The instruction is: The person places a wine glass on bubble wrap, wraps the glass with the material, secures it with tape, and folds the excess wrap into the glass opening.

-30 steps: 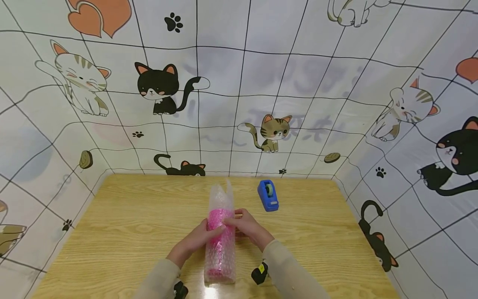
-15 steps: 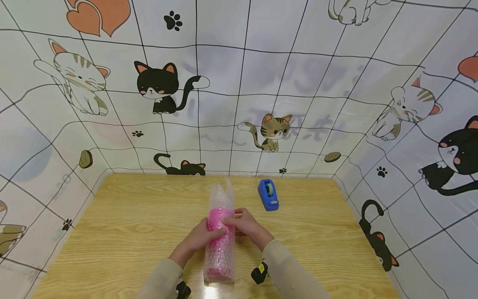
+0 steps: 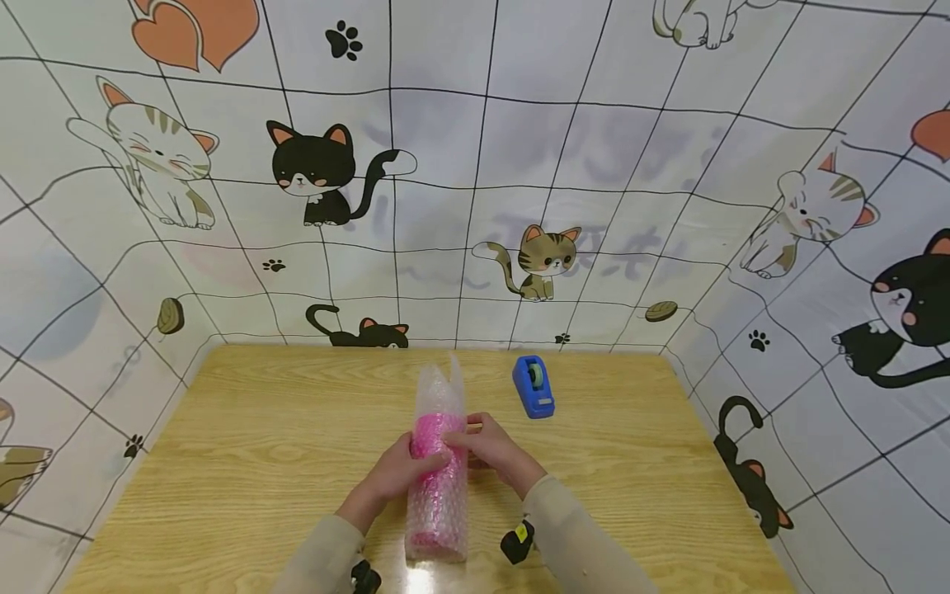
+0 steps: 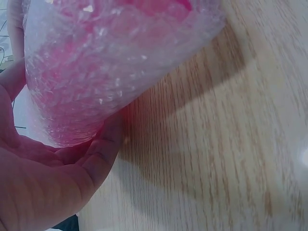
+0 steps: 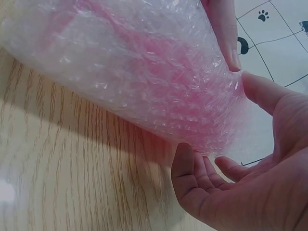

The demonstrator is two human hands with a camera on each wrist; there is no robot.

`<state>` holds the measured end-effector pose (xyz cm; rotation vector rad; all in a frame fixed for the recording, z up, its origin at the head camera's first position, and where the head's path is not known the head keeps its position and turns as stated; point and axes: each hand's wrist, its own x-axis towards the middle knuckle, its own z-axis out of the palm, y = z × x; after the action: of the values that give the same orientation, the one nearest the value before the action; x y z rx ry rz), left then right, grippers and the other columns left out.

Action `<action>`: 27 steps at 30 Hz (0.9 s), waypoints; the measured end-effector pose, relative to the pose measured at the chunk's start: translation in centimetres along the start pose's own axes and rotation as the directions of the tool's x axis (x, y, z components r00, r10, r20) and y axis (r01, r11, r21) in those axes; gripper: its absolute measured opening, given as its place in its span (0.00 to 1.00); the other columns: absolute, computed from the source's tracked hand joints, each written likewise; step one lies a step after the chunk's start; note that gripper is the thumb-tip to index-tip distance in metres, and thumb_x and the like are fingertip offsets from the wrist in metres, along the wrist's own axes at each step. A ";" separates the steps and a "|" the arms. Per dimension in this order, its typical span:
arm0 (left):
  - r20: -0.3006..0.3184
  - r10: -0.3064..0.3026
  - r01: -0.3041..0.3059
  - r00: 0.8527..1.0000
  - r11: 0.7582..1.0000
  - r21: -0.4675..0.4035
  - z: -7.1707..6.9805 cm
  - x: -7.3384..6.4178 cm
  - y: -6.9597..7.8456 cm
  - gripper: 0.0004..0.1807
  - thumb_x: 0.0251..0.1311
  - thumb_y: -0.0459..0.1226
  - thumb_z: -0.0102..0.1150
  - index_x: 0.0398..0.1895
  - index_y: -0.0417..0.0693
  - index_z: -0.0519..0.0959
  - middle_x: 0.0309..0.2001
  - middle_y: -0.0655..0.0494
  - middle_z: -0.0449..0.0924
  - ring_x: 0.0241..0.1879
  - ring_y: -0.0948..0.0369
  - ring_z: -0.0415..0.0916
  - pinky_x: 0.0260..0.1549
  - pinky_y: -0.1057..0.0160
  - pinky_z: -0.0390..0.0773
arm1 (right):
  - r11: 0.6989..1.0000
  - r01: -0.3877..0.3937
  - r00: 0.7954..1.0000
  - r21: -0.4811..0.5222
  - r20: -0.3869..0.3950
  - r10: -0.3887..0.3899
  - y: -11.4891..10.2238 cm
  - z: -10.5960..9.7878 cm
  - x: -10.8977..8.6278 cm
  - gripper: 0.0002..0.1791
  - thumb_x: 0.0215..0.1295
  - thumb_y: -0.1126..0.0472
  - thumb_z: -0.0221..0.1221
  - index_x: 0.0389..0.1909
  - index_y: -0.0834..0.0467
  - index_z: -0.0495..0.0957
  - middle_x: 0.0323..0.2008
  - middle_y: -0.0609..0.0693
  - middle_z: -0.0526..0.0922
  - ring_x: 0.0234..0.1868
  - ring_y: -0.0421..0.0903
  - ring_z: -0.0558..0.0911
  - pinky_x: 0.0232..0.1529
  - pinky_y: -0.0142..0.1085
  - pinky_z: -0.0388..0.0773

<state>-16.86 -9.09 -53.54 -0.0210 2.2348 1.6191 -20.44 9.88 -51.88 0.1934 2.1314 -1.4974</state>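
A pink cylinder-shaped item wrapped in clear bubble wrap (image 3: 438,511) lies lengthwise near the middle of the wooden table, loose wrap ends sticking out at its far end. My left hand (image 3: 393,473) grips its left side, thumb across the top; in the left wrist view the fingers of this left hand (image 4: 57,185) curl beneath the bubble wrap (image 4: 96,72). From the right, my right hand (image 3: 500,452) holds the roll with its thumb on top. In the right wrist view, fingers of the right hand (image 5: 250,192) bend under the bubble wrap (image 5: 159,82). What the wrap encloses is partly hidden.
A blue tape dispenser (image 3: 533,388) with a roll of tape stands at the back, right of the wrapped item. The wooden table (image 3: 260,445) ends against a white cloth backdrop (image 3: 445,165) printed with cats and grid lines on three sides.
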 end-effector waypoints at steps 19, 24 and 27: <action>0.009 -0.015 0.015 1.000 1.000 0.005 0.0 -0.3 0.2 0.48 0.57 0.54 0.64 0.70 0.32 0.57 0.61 0.37 0.71 0.57 0.46 0.74 0.57 0.41 0.75 | 0.999 0.015 1.000 -0.047 0.019 -0.014 -0.2 -0.4 -0.4 0.44 0.56 0.39 0.66 0.65 0.59 0.61 0.52 0.56 0.76 0.44 0.49 0.80 0.52 0.50 0.80; 0.062 0.004 -0.001 0.998 0.999 -0.035 -0.2 -0.2 0.2 0.46 0.59 0.53 0.63 0.71 0.34 0.56 0.61 0.39 0.71 0.56 0.48 0.75 0.57 0.43 0.76 | 0.998 0.006 1.000 -0.060 0.000 -0.006 -0.2 -0.2 -0.2 0.44 0.53 0.38 0.67 0.63 0.59 0.62 0.51 0.56 0.77 0.43 0.50 0.78 0.51 0.49 0.80; 0.113 0.023 -0.017 0.993 0.998 -0.057 -0.4 -0.1 0.3 0.45 0.60 0.51 0.62 0.71 0.35 0.55 0.60 0.40 0.72 0.55 0.50 0.76 0.56 0.44 0.76 | 0.998 -0.005 1.000 -0.062 -0.007 0.005 -0.1 -0.1 0.0 0.45 0.52 0.38 0.68 0.63 0.59 0.61 0.51 0.55 0.77 0.42 0.49 0.79 0.50 0.48 0.81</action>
<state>-16.93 -9.35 -53.12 0.0764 2.1109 1.6502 -20.50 9.96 -51.71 0.1814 2.1784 -1.4273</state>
